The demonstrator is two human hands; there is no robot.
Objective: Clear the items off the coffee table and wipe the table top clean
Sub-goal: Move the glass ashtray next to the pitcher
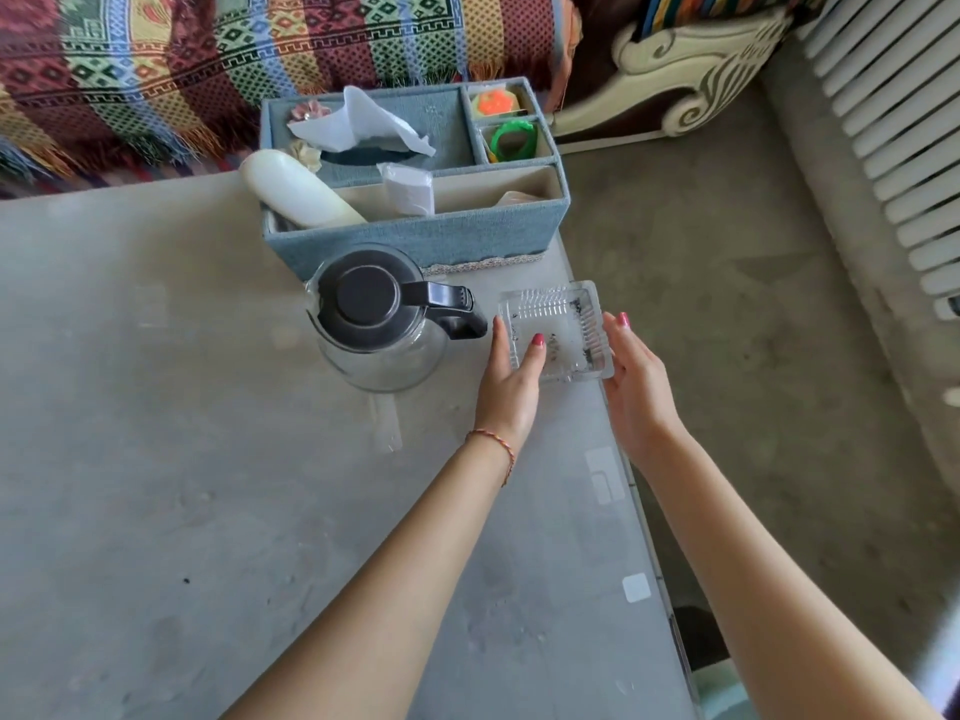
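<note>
Ashtray [556,330] rests between left hand [511,379] and right hand [636,387].

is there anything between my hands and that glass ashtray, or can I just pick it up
Nothing visible blocks it. Your left hand and right hand already flank the glass ashtray. The kettle stands close on its left, handle pointing toward the ashtray.

Both arms outstretched, left hand [511,379] and right hand [636,376] — fingers straight, palms facing inward
</note>
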